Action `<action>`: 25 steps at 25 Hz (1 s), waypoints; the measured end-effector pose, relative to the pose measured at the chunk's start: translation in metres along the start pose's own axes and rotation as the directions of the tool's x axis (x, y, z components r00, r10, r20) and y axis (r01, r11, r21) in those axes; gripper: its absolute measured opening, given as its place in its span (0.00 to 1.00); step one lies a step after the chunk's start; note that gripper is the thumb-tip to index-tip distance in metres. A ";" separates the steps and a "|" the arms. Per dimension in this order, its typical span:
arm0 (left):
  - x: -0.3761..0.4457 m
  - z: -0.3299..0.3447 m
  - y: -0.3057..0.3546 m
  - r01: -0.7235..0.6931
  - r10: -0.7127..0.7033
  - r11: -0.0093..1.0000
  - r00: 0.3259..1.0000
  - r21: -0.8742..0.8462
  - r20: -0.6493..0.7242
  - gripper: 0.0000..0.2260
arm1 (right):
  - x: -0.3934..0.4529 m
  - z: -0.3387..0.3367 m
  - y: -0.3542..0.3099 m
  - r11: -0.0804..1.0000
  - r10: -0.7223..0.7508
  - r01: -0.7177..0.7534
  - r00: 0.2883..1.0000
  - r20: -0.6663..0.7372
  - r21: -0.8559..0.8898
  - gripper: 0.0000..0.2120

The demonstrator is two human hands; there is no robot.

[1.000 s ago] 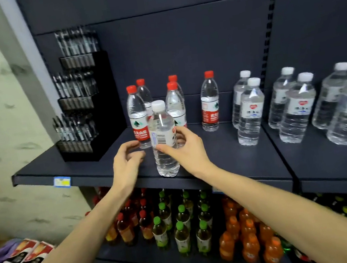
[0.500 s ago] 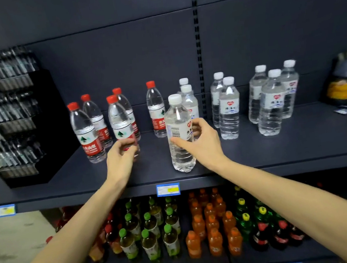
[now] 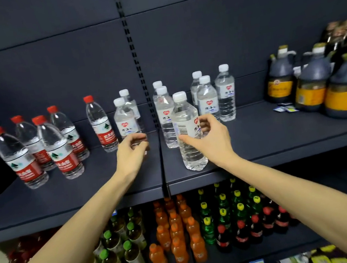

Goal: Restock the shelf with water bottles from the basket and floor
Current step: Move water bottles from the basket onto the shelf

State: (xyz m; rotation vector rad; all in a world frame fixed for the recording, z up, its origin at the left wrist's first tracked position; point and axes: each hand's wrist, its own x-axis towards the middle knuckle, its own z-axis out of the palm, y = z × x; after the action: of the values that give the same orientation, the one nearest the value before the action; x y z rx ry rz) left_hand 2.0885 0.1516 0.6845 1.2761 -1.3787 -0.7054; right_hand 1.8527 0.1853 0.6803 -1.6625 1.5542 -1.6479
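Note:
My right hand (image 3: 211,140) grips a clear white-capped water bottle (image 3: 185,116) by its labelled middle; the bottle stands upright near the front edge of the dark shelf (image 3: 281,137). My left hand (image 3: 131,152) hovers loosely curled, holding nothing, in front of the base of another white-capped bottle (image 3: 123,118); whether it touches that bottle is unclear. More white-capped bottles (image 3: 208,101) stand behind the held one. Several red-capped water bottles (image 3: 58,148) stand to the left.
Dark sauce jugs with yellow labels (image 3: 346,87) fill the shelf's right end, with small packets (image 3: 286,108) beside them. Bare shelf lies between the water and the jugs. The shelf below carries green-, orange-, yellow- and red-capped drinks (image 3: 176,232).
My right hand has carried the white-capped bottle rightwards along the shelf, from the red-capped group to the white-capped group. My left hand moved right with it, and the view shifted right.

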 end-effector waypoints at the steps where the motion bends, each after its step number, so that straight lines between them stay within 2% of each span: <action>1: 0.002 0.012 0.002 -0.008 0.008 1.000 1.000 0.003 0.011 0.10 | 0.003 -0.012 0.008 1.000 0.007 -0.007 1.000 -0.027 -0.012 0.29; 11: 0.006 0.099 0.022 -0.061 0.057 0.997 0.995 0.046 0.082 0.11 | 0.037 -0.084 0.059 0.991 0.094 -0.113 0.967 -0.238 -0.068 0.33; 17: 0.009 0.099 0.015 -0.090 0.080 0.991 0.992 0.095 0.099 0.12 | 0.075 -0.087 0.083 0.975 0.135 -0.180 0.945 -0.297 -0.130 0.35; 25: 0.011 0.070 0.006 -0.067 0.061 0.988 0.997 0.137 0.048 0.11 | 0.102 -0.070 0.094 0.958 0.120 -0.186 0.952 -0.282 -0.218 0.36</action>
State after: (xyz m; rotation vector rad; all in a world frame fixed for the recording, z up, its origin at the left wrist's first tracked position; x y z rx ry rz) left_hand 2.0227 0.1267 0.6759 1.3246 -1.5197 -0.6048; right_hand 1.7243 0.0987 0.6722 -1.4261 2.0341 -1.7106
